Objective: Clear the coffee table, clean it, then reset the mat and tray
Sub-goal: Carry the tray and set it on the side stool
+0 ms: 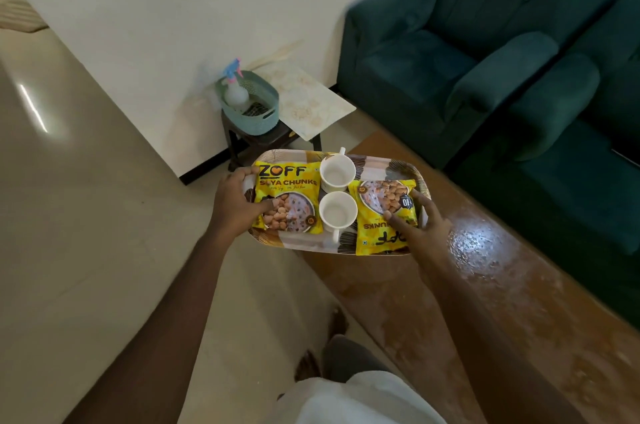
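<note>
Fingers of both hands are disappearing beneath the tray (301,242), which is hanging over the coffee table's (485,267) end; contact is unclear. The left hand (235,205) is gripping its left rim, the right hand (427,233) its right rim, thumbs pressing soya chunks packets (287,195).

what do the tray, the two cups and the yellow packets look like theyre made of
Tray: likely melamine or plastic; smooth printed pattern with a slight sheen.
Cups: white and matte with moulded handles, probably plastic, though ceramic can't be ruled out.
Yellow packets: glossy printed plastic film, with crinkles and highlights.
</note>
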Demonstrator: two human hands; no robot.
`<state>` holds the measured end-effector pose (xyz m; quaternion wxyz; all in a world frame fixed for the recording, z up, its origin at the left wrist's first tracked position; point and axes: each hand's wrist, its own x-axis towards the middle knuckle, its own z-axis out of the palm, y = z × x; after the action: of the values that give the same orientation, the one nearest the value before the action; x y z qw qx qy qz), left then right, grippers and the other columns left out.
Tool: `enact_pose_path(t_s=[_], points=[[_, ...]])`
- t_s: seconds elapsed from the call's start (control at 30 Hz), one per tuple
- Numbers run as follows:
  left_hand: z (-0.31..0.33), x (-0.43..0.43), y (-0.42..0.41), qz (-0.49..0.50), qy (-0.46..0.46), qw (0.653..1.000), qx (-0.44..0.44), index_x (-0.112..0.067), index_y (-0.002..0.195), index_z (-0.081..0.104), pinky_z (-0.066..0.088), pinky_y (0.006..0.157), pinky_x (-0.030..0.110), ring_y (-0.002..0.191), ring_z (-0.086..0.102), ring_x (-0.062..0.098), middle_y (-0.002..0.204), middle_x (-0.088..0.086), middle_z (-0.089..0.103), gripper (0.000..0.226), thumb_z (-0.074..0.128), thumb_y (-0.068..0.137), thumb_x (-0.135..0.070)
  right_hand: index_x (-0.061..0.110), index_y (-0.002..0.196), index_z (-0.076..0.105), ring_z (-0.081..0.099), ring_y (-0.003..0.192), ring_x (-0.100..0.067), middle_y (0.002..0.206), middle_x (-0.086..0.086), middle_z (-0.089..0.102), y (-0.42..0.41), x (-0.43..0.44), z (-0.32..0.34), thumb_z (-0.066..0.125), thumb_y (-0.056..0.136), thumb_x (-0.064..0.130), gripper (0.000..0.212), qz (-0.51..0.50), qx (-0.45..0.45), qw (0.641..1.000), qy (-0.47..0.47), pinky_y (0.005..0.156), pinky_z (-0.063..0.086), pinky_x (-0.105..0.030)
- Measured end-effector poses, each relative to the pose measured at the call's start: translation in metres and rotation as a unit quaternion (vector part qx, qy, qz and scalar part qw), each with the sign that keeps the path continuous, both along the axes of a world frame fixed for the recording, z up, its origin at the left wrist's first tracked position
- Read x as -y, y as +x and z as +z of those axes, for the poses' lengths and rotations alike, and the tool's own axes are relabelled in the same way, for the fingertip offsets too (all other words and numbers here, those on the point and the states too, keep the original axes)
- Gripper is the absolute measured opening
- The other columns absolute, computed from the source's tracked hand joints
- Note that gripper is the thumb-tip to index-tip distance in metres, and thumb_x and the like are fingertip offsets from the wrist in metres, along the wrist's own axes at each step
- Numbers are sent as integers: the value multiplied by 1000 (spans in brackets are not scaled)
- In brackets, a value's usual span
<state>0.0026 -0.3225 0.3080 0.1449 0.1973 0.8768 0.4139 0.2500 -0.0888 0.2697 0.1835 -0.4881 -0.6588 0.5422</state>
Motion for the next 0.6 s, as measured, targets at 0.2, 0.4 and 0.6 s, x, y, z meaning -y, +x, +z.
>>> enact_pose_path(t_s=[0.2,0.4,0.6], points=[[-4,-23,-77,-18,-7,1000,-13,-22,128,56,41,89,30,113,52,24,123,9,48,72,88,64,-14,73,100,52,49,121,-33,123,0,30,-71,-9,-5,86,49,61,62,-8,-2,1000,1,77,61,-50],[-3,-51,-163,-19,-12,1000,-14,-25,127,56,43,92,34,115,51,25,123,9,48,71,88,64,-16,58,114,55,52,119,-31,124,-1,31,-158,-33,-7,88,63,46,62,-17,-5,1000,-1,74,62,-42],[16,-79,-246,-25,-17,999,-22,-23,129,55,43,96,36,118,50,25,125,10,48,72,88,66,-17,56,118,54,55,117,-32,125,1,29,-238,-57,3,86,59,51,67,-15,-12,1000,3,76,62,-49]])
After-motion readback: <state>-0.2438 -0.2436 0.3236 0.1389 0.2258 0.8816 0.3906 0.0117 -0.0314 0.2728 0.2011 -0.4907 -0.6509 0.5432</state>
